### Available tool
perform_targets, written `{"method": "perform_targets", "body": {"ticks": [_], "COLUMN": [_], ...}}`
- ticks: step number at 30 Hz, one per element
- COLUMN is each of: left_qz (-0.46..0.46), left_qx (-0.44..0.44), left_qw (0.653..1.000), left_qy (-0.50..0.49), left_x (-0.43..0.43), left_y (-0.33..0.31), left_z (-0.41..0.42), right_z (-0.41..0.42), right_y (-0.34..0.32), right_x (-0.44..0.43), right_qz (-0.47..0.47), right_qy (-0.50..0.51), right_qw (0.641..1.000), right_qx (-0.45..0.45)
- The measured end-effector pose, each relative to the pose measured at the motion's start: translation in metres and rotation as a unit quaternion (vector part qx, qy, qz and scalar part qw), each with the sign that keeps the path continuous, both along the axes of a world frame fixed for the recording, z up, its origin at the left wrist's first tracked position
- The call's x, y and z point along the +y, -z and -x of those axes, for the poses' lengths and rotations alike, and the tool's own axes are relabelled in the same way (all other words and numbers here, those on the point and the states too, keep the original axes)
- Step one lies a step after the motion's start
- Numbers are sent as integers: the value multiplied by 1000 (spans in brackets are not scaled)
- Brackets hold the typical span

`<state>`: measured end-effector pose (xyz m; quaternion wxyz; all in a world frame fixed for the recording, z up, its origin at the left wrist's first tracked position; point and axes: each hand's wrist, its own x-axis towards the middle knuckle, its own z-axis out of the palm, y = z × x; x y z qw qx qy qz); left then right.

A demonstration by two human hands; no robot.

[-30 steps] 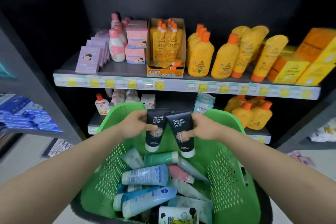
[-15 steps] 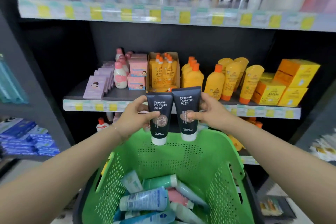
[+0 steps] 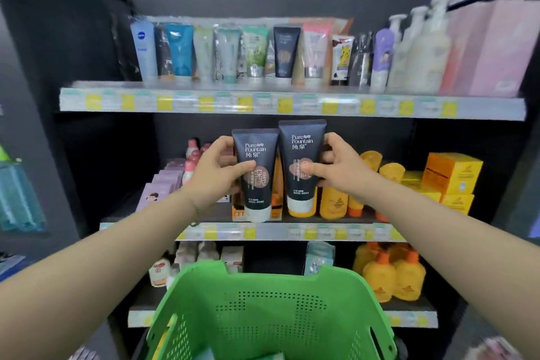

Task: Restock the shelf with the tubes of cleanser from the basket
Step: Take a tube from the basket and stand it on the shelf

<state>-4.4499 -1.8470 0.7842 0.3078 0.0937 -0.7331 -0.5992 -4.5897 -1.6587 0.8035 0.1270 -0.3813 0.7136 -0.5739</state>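
Mid-carry: left hand [image 3: 214, 172] grips one black plastic cleanser tube [image 3: 257, 174], right hand [image 3: 340, 165] grips its twin [image 3: 301, 166], both above the green perforated basket [image 3: 271, 313]. Next, probably lift to the top tube shelf [image 3: 292, 104].

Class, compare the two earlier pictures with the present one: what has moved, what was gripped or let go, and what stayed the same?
The left hand and right hand raised the left Pure Fountain tube and right Pure Fountain tube from just above the green basket to in front of the middle shelf. Nothing was taken or released; each hand grips its tube as before, caps down. The basket stayed put.
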Motion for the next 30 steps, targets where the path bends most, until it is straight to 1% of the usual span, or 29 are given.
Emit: {"method": "perform_targets", "body": {"ticks": [4,12,16,18,25,30], "left_qz": [30,-3,12,37,65,44], "left_qx": [1,44,58,61,78,97], "left_qw": [1000,999,998,997,995,994], "left_qy": [7,25,19,9,-15,0], "left_x": [-7,-8,-10,-8,-10,-13], "left_y": [-31,-84,-105,-115,-147,-166], "left_z": [4,15,22,24,36,41], "right_z": [5,10,12,13,19,23], "right_y": [-31,-69,-83,-90,-119,-138], "right_x": [0,0,-3,-5,-12,-17], "right_qz": [12,62,78,92,115,139], "right_qy": [11,32,37,40,48,49], "right_qw": [1000,997,996,995,990,986], "right_qx": [16,24,30,28,61,73]}}
